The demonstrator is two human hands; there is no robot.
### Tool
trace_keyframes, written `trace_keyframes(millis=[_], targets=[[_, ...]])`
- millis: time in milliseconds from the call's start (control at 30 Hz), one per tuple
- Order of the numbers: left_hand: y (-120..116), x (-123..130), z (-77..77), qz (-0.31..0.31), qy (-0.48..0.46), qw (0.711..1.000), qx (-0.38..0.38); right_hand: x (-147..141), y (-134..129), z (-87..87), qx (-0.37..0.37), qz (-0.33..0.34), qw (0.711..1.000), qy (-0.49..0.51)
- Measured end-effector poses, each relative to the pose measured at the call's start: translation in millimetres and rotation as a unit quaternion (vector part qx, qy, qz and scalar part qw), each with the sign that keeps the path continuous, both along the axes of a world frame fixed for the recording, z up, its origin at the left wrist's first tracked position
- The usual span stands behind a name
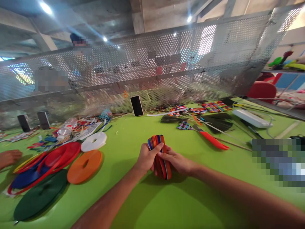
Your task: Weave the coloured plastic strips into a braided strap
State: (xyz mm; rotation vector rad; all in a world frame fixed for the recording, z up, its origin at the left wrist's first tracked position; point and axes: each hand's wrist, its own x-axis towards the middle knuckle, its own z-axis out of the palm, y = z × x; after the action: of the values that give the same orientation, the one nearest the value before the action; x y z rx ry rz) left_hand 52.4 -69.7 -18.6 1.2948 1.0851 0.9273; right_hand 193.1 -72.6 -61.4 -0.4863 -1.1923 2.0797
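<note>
Between my two hands is a bundle of colourful flat strips (164, 168), mostly orange and red with blue, green and white edges. It is held tilted upright over the green table (181, 203). My left hand (148, 156) is closed round its left side, with the thumb laid across the front. From the other side my right hand (175, 160) grips it, the thumb meeting the left one. Strip ends fan out at the top. The fingers behind the bundle are largely hidden.
To the left lie flat coils of ribbon: orange (84, 167), white (93, 142), dark green (41, 194) and red (71, 149). Another person's hand (10, 158) rests beyond them. A red-handled knife (214, 140), power strip (252, 118) and woven pieces are rightward. A phone (137, 106) leans against the perforated panel (152, 73).
</note>
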Motion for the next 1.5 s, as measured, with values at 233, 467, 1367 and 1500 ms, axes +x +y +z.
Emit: trace_keyframes(millis=[233,467,1367,1500], targets=[[2.0,-0.3,-6.9,0.028,0.007,1.0,0.003,-1.2,2.2,0.3,0.001,-0.006,0.999,-0.035],[3.1,-3.6,1.5,-0.079,0.0,0.997,-0.018,1.7,3.4,4.5,0.052,0.037,0.995,-0.076],[17.7,-12.5,-4.8,-0.145,-0.031,0.989,0.002,2.3,21.0,-5.0,-0.027,0.08,0.996,-0.001],[6.0,-9.1,4.4,-0.188,-0.023,0.982,-0.002,6.4,16.5,-1.8,0.005,0.119,0.992,-0.035]])
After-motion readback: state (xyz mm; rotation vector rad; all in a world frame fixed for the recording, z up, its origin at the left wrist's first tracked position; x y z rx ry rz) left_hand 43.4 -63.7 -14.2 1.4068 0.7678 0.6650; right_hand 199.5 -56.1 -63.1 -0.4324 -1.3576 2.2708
